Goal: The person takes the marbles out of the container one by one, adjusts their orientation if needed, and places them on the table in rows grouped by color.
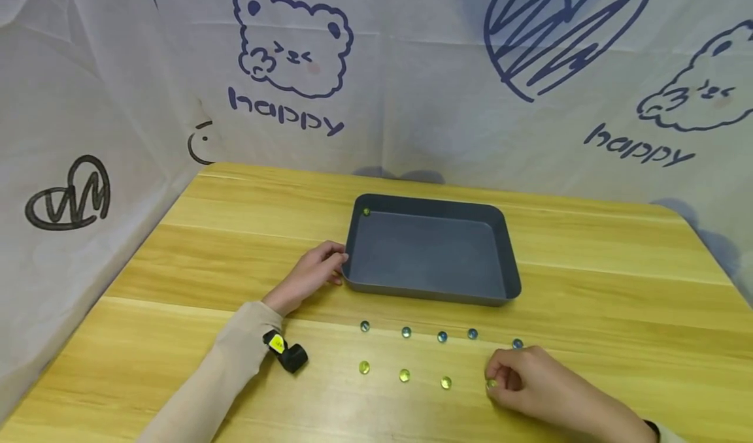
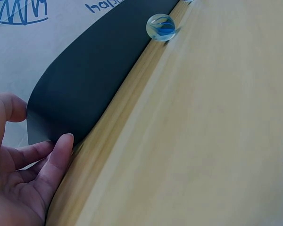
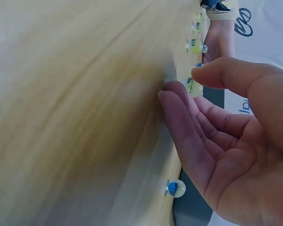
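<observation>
My right hand (image 1: 532, 384) is at the table's front right, fingers curled, with a yellow-green marble (image 1: 491, 383) between thumb and fingertips. In the right wrist view this marble (image 3: 194, 88) shows between the thumb (image 3: 217, 74) and the other fingers. My left hand (image 1: 312, 273) touches the left wall of a dark grey rectangular tray (image 1: 432, 294), near its front corner. In the left wrist view the relaxed fingers lie along the tray's outer wall (image 2: 80, 77). Inside the tray, one green marble (image 1: 367, 212) sits at the back left corner.
A row of blue marbles (image 1: 406, 332) lies in front of the tray, one (image 1: 518, 344) close by my right hand. Nearer the front runs a row of yellow-green marbles (image 1: 404, 376). A printed cloth (image 1: 412, 90) hangs behind the wooden table (image 1: 618, 286).
</observation>
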Available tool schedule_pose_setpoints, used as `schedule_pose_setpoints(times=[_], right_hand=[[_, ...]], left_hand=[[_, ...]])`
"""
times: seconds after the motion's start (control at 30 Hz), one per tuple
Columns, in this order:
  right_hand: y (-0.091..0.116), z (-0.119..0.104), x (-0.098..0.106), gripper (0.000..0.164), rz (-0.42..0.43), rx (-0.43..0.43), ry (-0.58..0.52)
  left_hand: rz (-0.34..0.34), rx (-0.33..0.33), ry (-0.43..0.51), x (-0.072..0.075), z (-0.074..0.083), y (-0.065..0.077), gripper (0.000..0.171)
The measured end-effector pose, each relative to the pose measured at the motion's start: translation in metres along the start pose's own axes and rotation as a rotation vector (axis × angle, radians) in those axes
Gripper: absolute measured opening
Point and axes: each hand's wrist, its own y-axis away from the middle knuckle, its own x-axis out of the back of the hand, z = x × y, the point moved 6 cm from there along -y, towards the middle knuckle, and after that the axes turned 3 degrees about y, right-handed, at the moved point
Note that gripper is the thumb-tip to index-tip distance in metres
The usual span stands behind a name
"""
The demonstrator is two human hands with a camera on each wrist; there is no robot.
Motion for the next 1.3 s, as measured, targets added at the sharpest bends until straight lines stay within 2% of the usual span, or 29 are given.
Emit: schedule_pose_setpoints(times=[0.23, 0.5, 0.93, 1.3], right_hand=[[-0.0053, -0.0011, 0.0025, 0.005, 0.047, -0.002, 0.037], [-0.0047, 0.0022, -0.0023, 0.011, -0.016, 0.004, -0.056], [-0.0054, 0.0045, -0.003, 0.013, -0.046, 0.002, -0.089], [-0.0036, 0.007, -0.0033, 0.014, -0.038, 0.023, -0.109]], left_hand=[[0.003, -0.002, 0.004, 0.0001, 0.0014, 0.0011, 0.041], [0.001, 0.004, -0.006, 0.0003, 0.002, 0.0005, 0.041], [0.0, 0.01, -0.003, 0.0002, 0.0007, -0.0003, 0.041], [-0.002, 0.007, -0.001, -0.0002, 0.0016, 0.0006, 0.042]])
